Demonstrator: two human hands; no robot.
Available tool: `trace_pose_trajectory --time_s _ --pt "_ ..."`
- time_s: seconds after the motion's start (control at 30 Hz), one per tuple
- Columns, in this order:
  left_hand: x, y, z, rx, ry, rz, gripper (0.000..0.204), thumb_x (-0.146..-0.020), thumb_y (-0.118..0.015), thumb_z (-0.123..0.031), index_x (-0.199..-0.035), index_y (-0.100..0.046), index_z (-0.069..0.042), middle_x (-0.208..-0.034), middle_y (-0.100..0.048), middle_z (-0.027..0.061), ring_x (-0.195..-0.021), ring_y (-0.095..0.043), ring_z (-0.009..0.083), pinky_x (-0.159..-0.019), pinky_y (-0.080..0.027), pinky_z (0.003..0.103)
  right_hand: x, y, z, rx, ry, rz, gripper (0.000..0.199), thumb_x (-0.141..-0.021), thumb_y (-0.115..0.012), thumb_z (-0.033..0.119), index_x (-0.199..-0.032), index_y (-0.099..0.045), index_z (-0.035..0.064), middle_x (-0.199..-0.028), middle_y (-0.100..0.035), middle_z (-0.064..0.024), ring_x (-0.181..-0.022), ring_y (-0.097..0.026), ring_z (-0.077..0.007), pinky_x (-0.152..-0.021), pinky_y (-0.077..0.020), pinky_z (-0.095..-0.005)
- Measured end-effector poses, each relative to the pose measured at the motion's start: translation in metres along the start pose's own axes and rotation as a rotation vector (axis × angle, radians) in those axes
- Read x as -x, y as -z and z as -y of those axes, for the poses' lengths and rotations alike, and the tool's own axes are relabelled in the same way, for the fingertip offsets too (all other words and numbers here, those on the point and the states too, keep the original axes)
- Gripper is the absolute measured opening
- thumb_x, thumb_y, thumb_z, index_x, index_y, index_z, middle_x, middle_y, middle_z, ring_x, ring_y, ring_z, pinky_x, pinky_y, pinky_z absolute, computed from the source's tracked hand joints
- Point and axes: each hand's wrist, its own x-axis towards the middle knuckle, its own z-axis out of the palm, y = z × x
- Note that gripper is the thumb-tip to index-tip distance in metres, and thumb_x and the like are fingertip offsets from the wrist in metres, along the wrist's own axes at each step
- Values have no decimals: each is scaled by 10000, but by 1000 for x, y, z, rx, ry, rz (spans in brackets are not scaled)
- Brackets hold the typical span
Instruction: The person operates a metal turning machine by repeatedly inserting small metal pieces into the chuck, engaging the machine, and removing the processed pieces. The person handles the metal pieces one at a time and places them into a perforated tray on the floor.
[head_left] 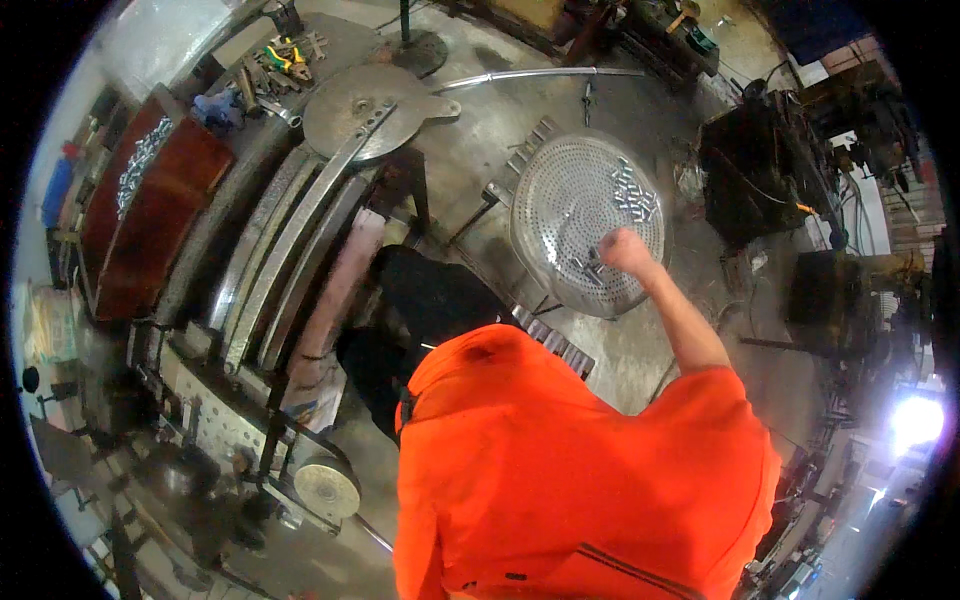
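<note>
My right hand [625, 249] is closed, its fingers curled down over the near right part of a round perforated metal tray [548, 195]. What the fingers hold, if anything, is hidden. Just beside the fingertips lie a few short metal pieces [593, 270]. Farther back on the same tray is a loose heap of shiny short metal cylinders [633, 195]. My left hand does not show; the orange shirt fills the lower middle of the view.
On the left stands a machine with long curved metal bars [300, 250] and a round metal plate [360, 110]. A brown bin [150, 215] holds many small shiny parts. Pliers [288, 58] lie among tools at the back left. Dark machinery [765, 165] stands at right.
</note>
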Motion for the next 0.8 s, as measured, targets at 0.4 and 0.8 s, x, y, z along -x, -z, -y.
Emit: trace_pose_trajectory --time_s 0.4,0.8 --pt "-10 22 22 -7 -23 16 310 -806 -624 -259 -806 -501 26 -560 -490 64 -449 -459 139 -399 -376 284 -2 -35 59 233 -46 282 368 -627 -573 292 -899 -646 55 -950 -617 -161 -855 -600 -317 -789 -489 -373" --pt "17 32 -14 -13 -330 -71 358 -790 -644 -303 -856 -459 -3 -640 -490 42 -507 -456 116 -434 -396 245 -5 75 336 -1246 947 469 470 -504 -339 -103 -820 -680 -31 -1048 -545 -131 -892 -560 -215 -764 -456 -283"
